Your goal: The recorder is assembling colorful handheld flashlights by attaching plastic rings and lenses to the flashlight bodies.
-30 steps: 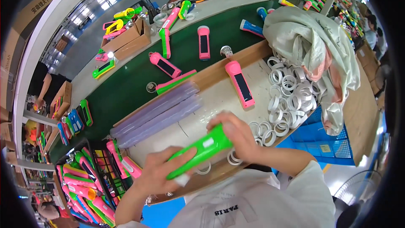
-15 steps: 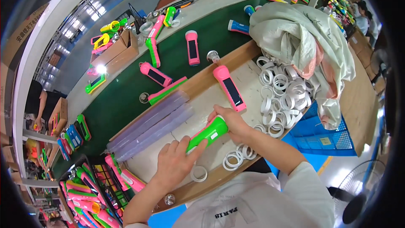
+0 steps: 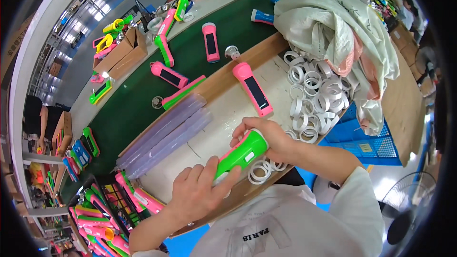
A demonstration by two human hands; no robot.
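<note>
A green and pink flashlight [image 3: 242,156] lies slantwise between my hands, above the shallow tray. My left hand [image 3: 197,186] grips its lower-left end, with the thumb along its near side. Around the wider upper-right end, my right hand [image 3: 271,138] has its fingers curled. A pink flashlight with a dark panel [image 3: 253,90] rests in the tray just beyond my right hand. White rings [image 3: 312,95] are heaped to the right, and a few loose rings [image 3: 259,172] lie under the held flashlight. Clear plastic tubes [image 3: 164,135] stretch along the tray's left part.
Several flashlights lie on the green belt [image 3: 135,85] beyond the tray's cardboard rim [image 3: 220,77], near a silvery reflector [image 3: 232,52]. A whitish woven sack [image 3: 328,28] slumps at the right above a blue crate [image 3: 364,138]. At lower left stands a black basket of flashlights [image 3: 102,219].
The held flashlight has shifted right and its wide end now faces upper right more plainly. Both hands still hold it. The whole view has shifted slightly.
</note>
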